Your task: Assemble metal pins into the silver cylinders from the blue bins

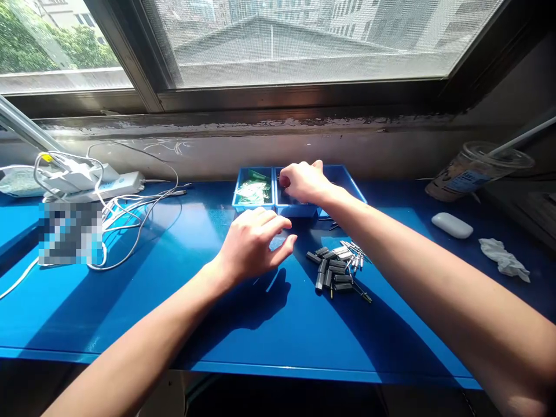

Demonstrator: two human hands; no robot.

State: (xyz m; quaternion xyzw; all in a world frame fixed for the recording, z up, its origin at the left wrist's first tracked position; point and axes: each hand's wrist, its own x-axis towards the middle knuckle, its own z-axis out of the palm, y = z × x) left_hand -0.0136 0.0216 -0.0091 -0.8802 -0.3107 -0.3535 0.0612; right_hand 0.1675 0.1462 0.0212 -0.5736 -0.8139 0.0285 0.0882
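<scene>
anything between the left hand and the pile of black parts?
No. In the head view only bare blue table separates the left hand from the pile of black parts.

Open tabletop point(182, 301) near edge; connector pile point(337, 269) blocks centre-right, cables point(130, 214) left, bins point(254, 188) ahead.

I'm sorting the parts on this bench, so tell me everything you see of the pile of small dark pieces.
The pile of small dark pieces lies loose on the blue table, right of the left hand and apart from it. It holds short black, plastic-looking sleeves lying flat at mixed angles, with thin silvery pins along its far right edge. Sunlit; the right forearm crosses just beyond it.
</scene>
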